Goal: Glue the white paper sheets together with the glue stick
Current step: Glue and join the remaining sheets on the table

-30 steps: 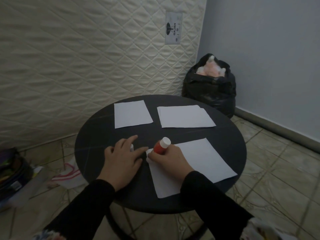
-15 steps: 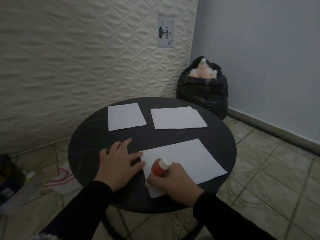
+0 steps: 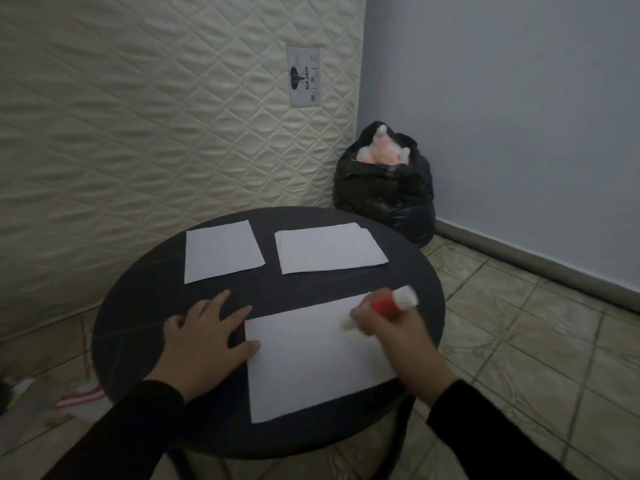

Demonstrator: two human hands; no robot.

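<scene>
A large white sheet (image 3: 304, 362) lies on the near half of the round black table (image 3: 138, 306). My left hand (image 3: 204, 344) rests flat on the table, fingers spread, with a fingertip pressing the sheet's left edge. My right hand (image 3: 398, 337) grips a red glue stick (image 3: 389, 303) with a white end, tilted, its tip down on the sheet's far right part; the hand is motion-blurred. Farther back lie a smaller white sheet (image 3: 221, 251) on the left and a stack of white sheets (image 3: 329, 252) on the right.
A quilted cream mattress (image 3: 156, 116) stands against the wall behind the table. A full black bin bag (image 3: 388, 188) sits in the corner at the back right. Striped cloth and clutter (image 3: 79, 400) lie on the tiled floor at the left.
My right hand has swept the glue stick from the sheet's near left corner across to its far right part. My left hand has stayed pressing the sheet's left edge.
</scene>
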